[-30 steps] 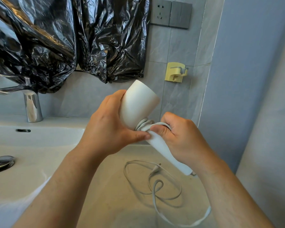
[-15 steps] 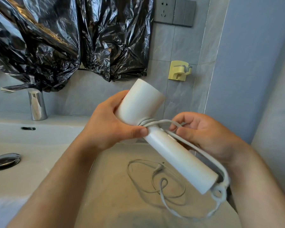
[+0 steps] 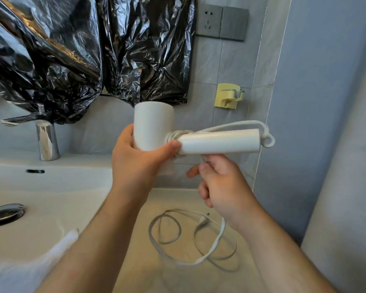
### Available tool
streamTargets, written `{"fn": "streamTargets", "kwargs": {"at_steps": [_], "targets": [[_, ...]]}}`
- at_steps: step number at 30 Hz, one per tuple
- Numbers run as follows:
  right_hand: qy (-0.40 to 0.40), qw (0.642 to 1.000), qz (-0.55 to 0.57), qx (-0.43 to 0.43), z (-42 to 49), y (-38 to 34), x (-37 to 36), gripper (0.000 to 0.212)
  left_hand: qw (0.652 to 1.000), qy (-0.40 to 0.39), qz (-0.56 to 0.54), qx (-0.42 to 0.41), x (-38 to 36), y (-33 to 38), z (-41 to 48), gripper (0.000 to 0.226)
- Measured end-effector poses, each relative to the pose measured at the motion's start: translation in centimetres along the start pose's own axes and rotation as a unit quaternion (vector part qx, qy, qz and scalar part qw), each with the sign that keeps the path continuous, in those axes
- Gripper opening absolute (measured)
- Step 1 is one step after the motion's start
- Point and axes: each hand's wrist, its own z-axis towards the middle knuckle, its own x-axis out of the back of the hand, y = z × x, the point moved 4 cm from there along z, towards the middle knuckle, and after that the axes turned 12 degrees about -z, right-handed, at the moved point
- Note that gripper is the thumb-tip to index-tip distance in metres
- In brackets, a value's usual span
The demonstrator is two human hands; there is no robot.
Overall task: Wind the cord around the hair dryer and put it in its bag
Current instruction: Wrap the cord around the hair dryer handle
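While the left hand [image 3: 140,166] wraps the hair dryer [image 3: 154,125] barrel, its thumb pins the wound turns, probably against slipping. Right hand [image 3: 222,185] fingers, curled beneath the handle, pinch the cord [image 3: 220,235]; slack lies below them.

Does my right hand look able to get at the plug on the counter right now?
Likely yes. The plug lies uncovered on the counter just below the right hand, with nothing between them. That hand is holding the cord, though, so it would have to let go first.
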Motion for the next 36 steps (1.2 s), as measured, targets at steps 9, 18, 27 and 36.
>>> {"fn": "streamTargets", "kwargs": {"at_steps": [9, 18, 27, 36], "targets": [[-0.058, 0.926, -0.371, 0.039, -0.8, -0.7, 0.7, 0.015, 0.960, 0.037, 0.245, -0.132, 0.1, 0.9, -0.9, 0.081], [0.093, 0.849, -0.481, 0.199, -1.2, -3.8, 4.9, 0.021, 0.956, -0.107, 0.250, -0.107, 0.1, 1.2, -0.1, 0.089], [0.011, 0.940, -0.328, 0.090, 0.0, -1.4, 5.7, 0.050, 0.956, -0.185, 0.187, -0.131, -0.8, 2.3, -0.7, 0.090], [0.065, 0.926, -0.363, 0.081, 0.2, -1.3, 5.6, 0.059, 0.869, -0.220, 0.428, -0.115, -2.4, 2.0, -2.0, 0.148]]}}
